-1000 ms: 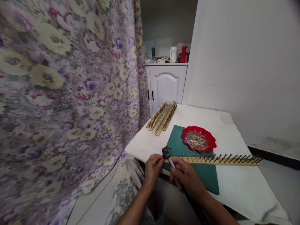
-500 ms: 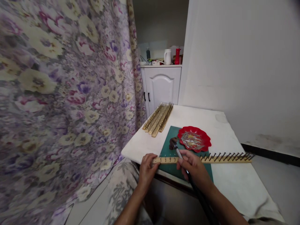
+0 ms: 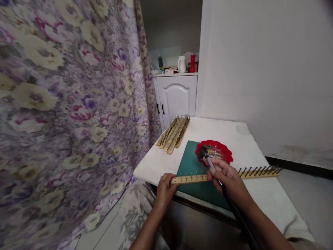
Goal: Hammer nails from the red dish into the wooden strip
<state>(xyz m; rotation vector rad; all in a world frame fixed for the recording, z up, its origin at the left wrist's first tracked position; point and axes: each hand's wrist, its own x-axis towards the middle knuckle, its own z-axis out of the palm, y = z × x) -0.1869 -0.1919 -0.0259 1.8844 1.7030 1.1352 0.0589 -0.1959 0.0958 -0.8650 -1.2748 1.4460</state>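
My left hand grips the left end of a narrow wooden strip between thumb and fingers, near the table's front edge. Several short nails stick up along the strip's left part, and taller dark nails stand at its right end. In my right hand is a hammer, closed around its metal neck and black handle. The hammer's dark head is over the left side of a red scalloped dish of loose nails. My right hand and forearm hide the middle of the strip.
Under the strip lies a green mat on a white-covered table. Nail-studded wooden strips sit together at the back left. A floral curtain hangs on the left, with a white cabinet behind and a wall at right.
My right hand has moved right along the strip with the hammer, its head now over the dish instead of the mat. My left hand keeps its hold on the strip's end. The view has shifted slightly.
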